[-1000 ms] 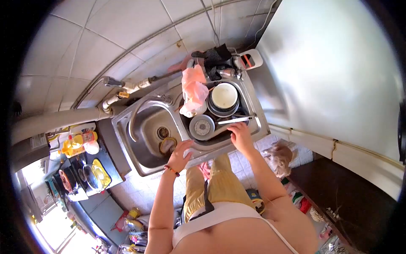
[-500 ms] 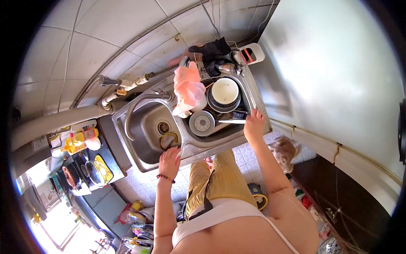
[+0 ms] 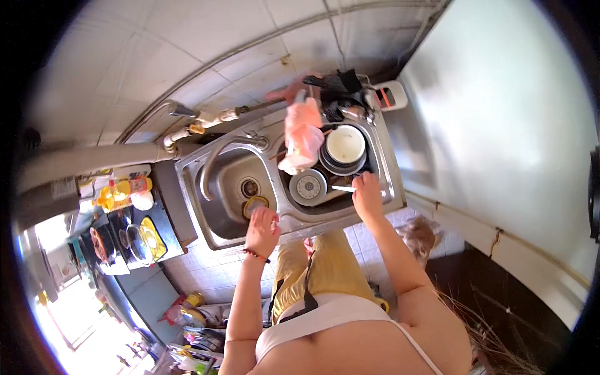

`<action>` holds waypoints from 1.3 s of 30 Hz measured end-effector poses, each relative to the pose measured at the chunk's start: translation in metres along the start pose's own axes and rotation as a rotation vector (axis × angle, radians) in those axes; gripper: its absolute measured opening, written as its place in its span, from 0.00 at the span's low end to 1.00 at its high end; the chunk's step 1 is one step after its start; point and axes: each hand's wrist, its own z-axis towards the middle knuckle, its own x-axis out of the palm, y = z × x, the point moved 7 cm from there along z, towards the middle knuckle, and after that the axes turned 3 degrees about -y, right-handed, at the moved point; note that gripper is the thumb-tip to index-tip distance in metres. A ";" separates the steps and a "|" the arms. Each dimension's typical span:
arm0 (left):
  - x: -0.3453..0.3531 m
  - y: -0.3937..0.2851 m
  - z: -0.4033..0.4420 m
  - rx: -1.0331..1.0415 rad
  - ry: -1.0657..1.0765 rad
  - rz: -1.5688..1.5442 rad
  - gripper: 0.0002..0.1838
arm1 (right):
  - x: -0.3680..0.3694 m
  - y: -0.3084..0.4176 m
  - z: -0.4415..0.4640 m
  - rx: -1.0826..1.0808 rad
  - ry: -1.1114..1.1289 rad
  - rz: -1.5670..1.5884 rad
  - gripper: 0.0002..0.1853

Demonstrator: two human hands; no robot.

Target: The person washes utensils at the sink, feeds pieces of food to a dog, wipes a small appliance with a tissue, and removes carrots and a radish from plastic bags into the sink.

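My right hand (image 3: 366,195) is closed around a slim white utensil (image 3: 344,189), whose exact kind I cannot make out. It points left over the right basin. Beneath and around it are a grey round dish with a dotted centre (image 3: 308,186) and a white bowl (image 3: 345,144) stacked on darker pans. My left hand (image 3: 262,230) hovers at the front rim of the left basin (image 3: 224,206), fingers curled around something small and pale that I cannot identify. A yellow-rimmed round item (image 3: 255,205) lies in that basin, just beyond the fingers.
A curved faucet (image 3: 209,172) arches over the left basin. Behind the right basin hangs a pink plastic bag (image 3: 304,130), with a dark cloth (image 3: 340,87) on a rack. A large pale panel (image 3: 487,125) borders the right side. Yellow bottles (image 3: 119,192) stand at left.
The whole view has shifted. My right hand has moved left over the right basin with the white utensil. My left hand has lifted and turned slightly at the left basin's rim.
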 end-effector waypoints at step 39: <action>-0.225 0.267 -0.619 -0.716 -0.810 0.089 0.16 | 0.232 0.711 -0.332 -1.212 0.645 0.187 0.34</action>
